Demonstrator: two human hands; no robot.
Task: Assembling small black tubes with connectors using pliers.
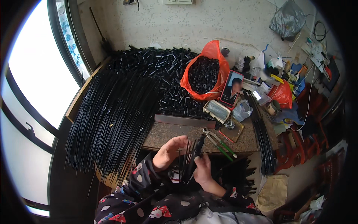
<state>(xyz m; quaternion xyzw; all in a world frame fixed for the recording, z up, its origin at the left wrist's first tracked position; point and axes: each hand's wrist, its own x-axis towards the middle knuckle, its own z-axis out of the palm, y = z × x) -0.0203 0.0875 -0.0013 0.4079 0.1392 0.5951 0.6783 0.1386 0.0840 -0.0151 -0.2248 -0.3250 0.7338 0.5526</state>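
Low in front of me, my right hand (203, 170) is closed round a black tubular piece (200, 145) and thin dark rods beside it. Several of these black rods (185, 160) stand roughly upright between my two hands. My left hand (169, 152) is just left of them, fingers stretched out and slightly curved; whether its fingertips touch the rods is hard to see. Green-handled pincers (220, 143) lie on the speckled tabletop (173, 137), close beyond my right hand.
A large pile of long black rods (108, 119) covers the left side. Short black tubes (167, 67) heap behind a low strip (190, 121). An orange-red bag (186, 84) of small black parts, a phone (232, 87), a box of pins (218, 111) and clutter stand right.
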